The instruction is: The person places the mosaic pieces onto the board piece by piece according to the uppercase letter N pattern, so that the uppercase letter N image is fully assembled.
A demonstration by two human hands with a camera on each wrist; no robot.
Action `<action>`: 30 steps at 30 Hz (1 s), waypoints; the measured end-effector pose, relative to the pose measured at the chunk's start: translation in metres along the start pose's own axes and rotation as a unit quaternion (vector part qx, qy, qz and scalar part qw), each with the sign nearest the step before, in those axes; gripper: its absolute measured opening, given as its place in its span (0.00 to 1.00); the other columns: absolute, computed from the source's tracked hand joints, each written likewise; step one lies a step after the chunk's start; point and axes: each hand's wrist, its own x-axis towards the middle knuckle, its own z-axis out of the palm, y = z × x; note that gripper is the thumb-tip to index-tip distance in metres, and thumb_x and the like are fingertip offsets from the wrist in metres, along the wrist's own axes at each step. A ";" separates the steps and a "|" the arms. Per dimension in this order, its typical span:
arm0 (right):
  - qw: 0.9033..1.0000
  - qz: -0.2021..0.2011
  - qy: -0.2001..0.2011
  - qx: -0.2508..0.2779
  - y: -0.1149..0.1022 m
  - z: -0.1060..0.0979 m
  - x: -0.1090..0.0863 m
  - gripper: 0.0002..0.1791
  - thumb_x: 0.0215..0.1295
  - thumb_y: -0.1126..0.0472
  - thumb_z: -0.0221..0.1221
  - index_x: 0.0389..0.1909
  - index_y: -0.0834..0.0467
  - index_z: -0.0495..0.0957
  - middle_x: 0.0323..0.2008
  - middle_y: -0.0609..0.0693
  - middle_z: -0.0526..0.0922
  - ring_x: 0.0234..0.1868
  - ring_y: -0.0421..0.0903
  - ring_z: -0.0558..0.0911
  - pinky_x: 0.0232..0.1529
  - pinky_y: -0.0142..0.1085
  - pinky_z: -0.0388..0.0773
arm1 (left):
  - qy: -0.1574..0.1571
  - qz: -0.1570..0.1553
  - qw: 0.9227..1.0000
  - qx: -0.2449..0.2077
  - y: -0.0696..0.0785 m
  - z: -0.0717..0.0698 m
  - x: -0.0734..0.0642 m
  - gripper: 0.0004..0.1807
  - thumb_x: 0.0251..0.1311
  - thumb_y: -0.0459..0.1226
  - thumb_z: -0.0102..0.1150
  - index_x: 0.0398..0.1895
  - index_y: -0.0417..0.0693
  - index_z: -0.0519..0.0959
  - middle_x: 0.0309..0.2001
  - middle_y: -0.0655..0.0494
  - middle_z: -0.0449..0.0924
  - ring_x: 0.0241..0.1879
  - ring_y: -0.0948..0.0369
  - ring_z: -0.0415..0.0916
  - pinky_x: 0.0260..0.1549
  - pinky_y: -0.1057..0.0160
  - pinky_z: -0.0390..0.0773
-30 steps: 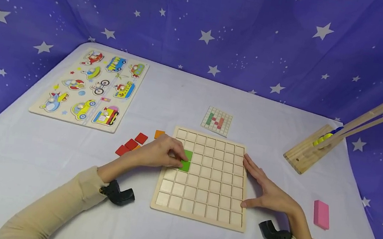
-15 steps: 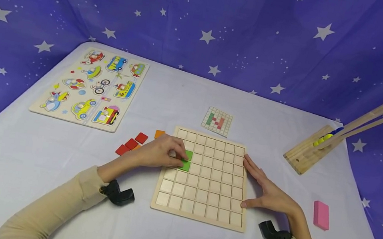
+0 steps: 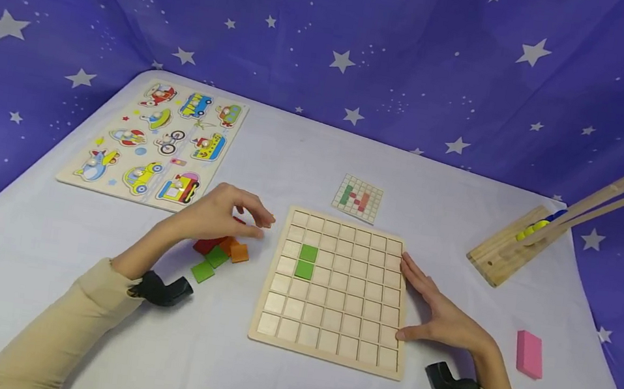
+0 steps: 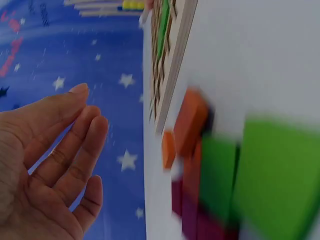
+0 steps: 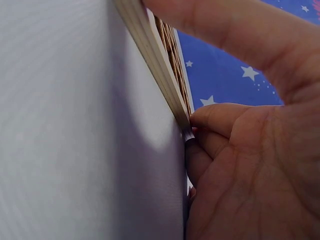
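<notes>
My left hand (image 3: 226, 213) is raised over the loose tiles left of the board, its fingers relaxed and holding nothing in the left wrist view. Beneath it lie green tiles (image 3: 203, 271), orange tiles (image 3: 240, 253) and red tiles (image 3: 207, 246), partly hidden by the hand. A wooden grid board (image 3: 320, 353) lies flat in the middle. Two green tiles (image 3: 308, 253) sit in neighbouring cells of one column near its left side. My right hand (image 3: 444, 314) rests along the board's right edge, thumb and fingers spread; the right wrist view shows the fingertips (image 5: 202, 117) touching that edge.
A small pattern card (image 3: 357, 198) lies behind the board. At the far left is a vehicle peg puzzle (image 3: 155, 144). To the right stand a wooden rack (image 3: 503, 246) with yellow and blue beads and a pink block (image 3: 529, 354). A starry blue cloth hangs behind the table.
My left hand has let go of the green tile on the board and moved left, over the loose tiles. Both placed green tiles are now uncovered. My right hand stays at the board's edge.
</notes>
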 end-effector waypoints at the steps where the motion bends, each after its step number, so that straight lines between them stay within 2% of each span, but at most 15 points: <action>1: 1.000 -0.001 0.000 0.001 0.000 0.000 -0.001 0.64 0.44 0.54 0.74 0.76 0.59 0.41 0.77 0.56 0.33 0.76 0.38 0.32 0.69 0.24 0.23 | 0.005 -0.009 1.000 0.001 -0.002 -0.004 -0.003 0.12 0.52 0.35 0.69 0.41 0.46 0.86 0.38 0.53 0.87 0.38 0.59 0.81 0.43 0.52 0.74; 4: 1.000 -0.008 0.003 0.000 0.000 -0.001 -0.002 0.63 0.45 0.55 0.74 0.76 0.60 0.41 0.77 0.57 0.33 0.76 0.37 0.32 0.72 0.33 0.20 | 0.005 -0.039 0.999 0.004 -0.009 -0.014 -0.014 0.11 0.52 0.36 0.70 0.41 0.47 0.86 0.37 0.56 0.87 0.38 0.62 0.80 0.44 0.54 0.73; 5: 1.000 -0.010 0.003 0.000 0.001 -0.001 -0.002 0.63 0.45 0.55 0.74 0.76 0.60 0.41 0.77 0.57 0.33 0.76 0.37 0.32 0.72 0.33 0.20 | -0.002 -0.049 0.999 0.002 -0.011 -0.016 -0.017 0.11 0.52 0.37 0.70 0.40 0.48 0.86 0.36 0.57 0.87 0.38 0.63 0.80 0.45 0.55 0.73; 8: 1.000 -0.013 0.005 -0.001 0.002 -0.001 -0.003 0.63 0.45 0.55 0.74 0.76 0.60 0.41 0.77 0.58 0.33 0.76 0.37 0.33 0.71 0.29 0.21 | -0.038 -0.065 0.997 -0.015 -0.020 -0.021 -0.027 0.07 0.52 0.37 0.70 0.36 0.50 0.86 0.35 0.60 0.87 0.35 0.65 0.80 0.43 0.60 0.75; 11: 1.000 -0.010 0.005 0.001 0.003 -0.001 -0.002 0.64 0.44 0.55 0.75 0.76 0.59 0.41 0.77 0.57 0.33 0.77 0.39 0.33 0.70 0.27 0.22 | -0.083 -0.074 0.993 -0.030 -0.028 -0.023 -0.035 0.05 0.50 0.37 0.71 0.31 0.52 0.86 0.32 0.61 0.86 0.30 0.65 0.77 0.34 0.67 0.75; 13: 1.000 -0.009 0.004 0.002 0.003 -0.001 -0.001 0.64 0.44 0.55 0.75 0.76 0.59 0.42 0.77 0.57 0.33 0.77 0.41 0.32 0.72 0.33 0.23 | -0.106 -0.075 0.991 -0.026 -0.031 -0.023 -0.038 0.04 0.49 0.37 0.72 0.29 0.53 0.86 0.30 0.62 0.85 0.28 0.65 0.74 0.30 0.69 0.73; 15: 1.000 -0.009 0.002 0.002 0.003 0.000 0.000 0.64 0.44 0.55 0.75 0.76 0.59 0.41 0.77 0.56 0.33 0.77 0.42 0.32 0.73 0.46 0.23 | -0.118 -0.079 0.990 -0.018 -0.034 -0.023 -0.040 0.05 0.47 0.37 0.73 0.28 0.53 0.86 0.30 0.62 0.85 0.27 0.65 0.72 0.29 0.70 0.71; 18: 1.000 -0.013 0.001 0.005 0.003 0.000 0.001 0.64 0.44 0.56 0.75 0.76 0.60 0.42 0.77 0.57 0.33 0.77 0.43 0.32 0.69 0.62 0.23 | -0.128 -0.083 0.988 -0.009 -0.035 -0.023 -0.041 0.06 0.45 0.35 0.74 0.28 0.53 0.86 0.30 0.61 0.84 0.27 0.66 0.72 0.30 0.70 0.72; 20: 1.000 -0.011 0.000 0.007 0.003 0.000 0.001 0.65 0.43 0.56 0.75 0.76 0.60 0.42 0.77 0.57 0.33 0.77 0.44 0.32 0.67 0.64 0.23 | -0.134 -0.084 0.987 -0.009 -0.034 -0.023 -0.040 0.06 0.45 0.33 0.73 0.28 0.52 0.86 0.29 0.61 0.84 0.28 0.66 0.72 0.30 0.70 0.72; 22: 1.000 -0.005 0.001 0.007 0.002 0.000 0.001 0.65 0.43 0.56 0.75 0.76 0.59 0.42 0.77 0.56 0.33 0.77 0.48 0.32 0.71 0.57 0.22 | -0.141 -0.082 0.987 -0.006 -0.034 -0.023 -0.039 0.07 0.45 0.31 0.72 0.28 0.52 0.86 0.28 0.61 0.83 0.27 0.66 0.72 0.30 0.70 0.73; 24: 1.000 0.005 0.002 0.006 0.002 0.000 0.001 0.66 0.42 0.55 0.76 0.76 0.58 0.42 0.77 0.54 0.33 0.77 0.52 0.32 0.73 0.43 0.22 | -0.145 -0.079 0.986 -0.002 -0.032 -0.023 -0.039 0.08 0.45 0.30 0.71 0.28 0.51 0.86 0.26 0.61 0.82 0.27 0.66 0.72 0.29 0.70 0.73; 26: 1.000 0.012 0.003 0.006 0.001 0.001 0.000 0.66 0.41 0.55 0.76 0.76 0.57 0.42 0.78 0.53 0.33 0.77 0.56 0.32 0.71 0.32 0.24 | -0.146 -0.074 0.986 0.005 -0.032 -0.022 -0.038 0.09 0.44 0.29 0.72 0.29 0.51 0.86 0.26 0.61 0.81 0.27 0.66 0.72 0.30 0.70 0.73; 28: 1.000 0.015 0.003 0.006 0.001 0.001 0.000 0.66 0.41 0.54 0.76 0.76 0.57 0.42 0.78 0.53 0.33 0.76 0.58 0.32 0.68 0.25 0.25 | -0.145 -0.069 0.987 0.012 -0.031 -0.022 -0.038 0.10 0.43 0.29 0.73 0.29 0.52 0.86 0.27 0.62 0.80 0.28 0.65 0.72 0.30 0.70 0.73; 30: 1.000 0.014 0.003 0.004 0.001 0.000 0.000 0.65 0.42 0.54 0.75 0.76 0.58 0.42 0.77 0.53 0.33 0.77 0.57 0.32 0.68 0.25 0.24 | -0.145 -0.063 0.987 0.018 -0.031 -0.022 -0.038 0.11 0.41 0.30 0.74 0.28 0.53 0.85 0.28 0.62 0.80 0.28 0.64 0.72 0.30 0.69 0.72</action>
